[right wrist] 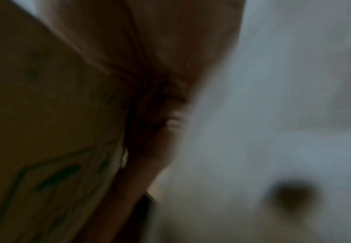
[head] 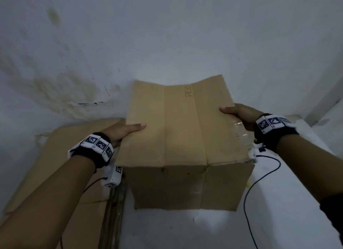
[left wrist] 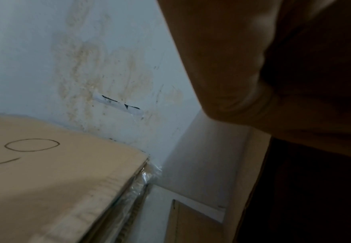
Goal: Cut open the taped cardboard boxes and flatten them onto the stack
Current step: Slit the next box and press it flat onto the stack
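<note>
I hold a brown cardboard box [head: 183, 137] up in front of a white wall, its broad creased top panel tilted toward me and a shorter panel hanging down at the front. My left hand [head: 122, 132] grips the left edge, thumb on top, fingers hidden beneath. At the right edge my right hand [head: 239, 113] grips the same way, beside crumpled clear tape [head: 239, 132]. The stack of flattened cardboard [head: 61, 165] lies low on the left, its top sheet [left wrist: 56, 172] marked with a pen circle. The right wrist view is blurred, showing only box [right wrist: 46, 115] and hand [right wrist: 149, 49].
A stained white wall [head: 130, 35] stands close behind, with a strip of tape [head: 89, 103] stuck on it. Below the box lies a white surface [head: 185, 230]. A black cable [head: 259, 180] trails from my right wrist across that surface.
</note>
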